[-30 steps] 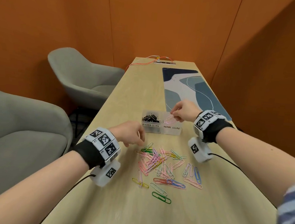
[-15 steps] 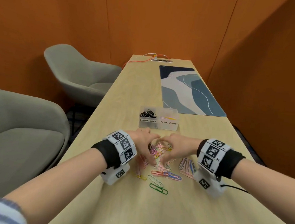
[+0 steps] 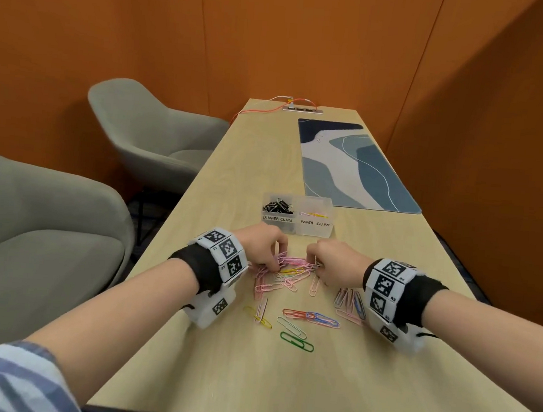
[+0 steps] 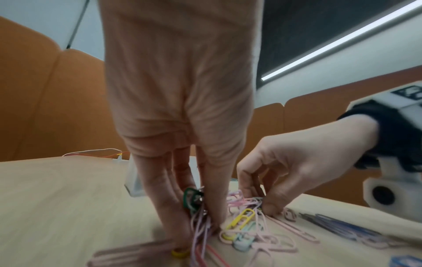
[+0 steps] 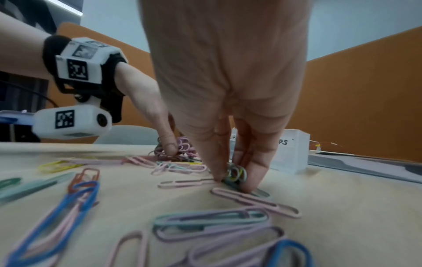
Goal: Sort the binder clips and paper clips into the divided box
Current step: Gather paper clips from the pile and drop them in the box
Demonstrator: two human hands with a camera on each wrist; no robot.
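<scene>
Several coloured paper clips (image 3: pixel 290 278) lie scattered on the wooden table (image 3: pixel 313 390). Just beyond them stands the clear divided box (image 3: pixel 296 228): black binder clips (image 3: pixel 276 205) fill its left half, a few paper clips (image 3: pixel 315 215) lie in its right half. My left hand (image 3: pixel 273 259) pinches a bunch of paper clips (image 4: pixel 198 207) at the pile's left side. My right hand (image 3: pixel 316 265) pinches a small bunch of paper clips (image 5: pixel 236 173) at the pile's right side, fingertips down on the table. The two hands nearly touch.
A blue and white patterned mat (image 3: pixel 352 167) lies beyond the box on the right. Orange cables and a socket strip (image 3: pixel 301 109) sit at the table's far end. Two grey armchairs (image 3: pixel 145 132) stand left of the table. Orange walls close in on all sides.
One second ago my right hand was at the box's paper clip half; it has come back to the pile. Both hands now gather clips, drawing the pile together.
</scene>
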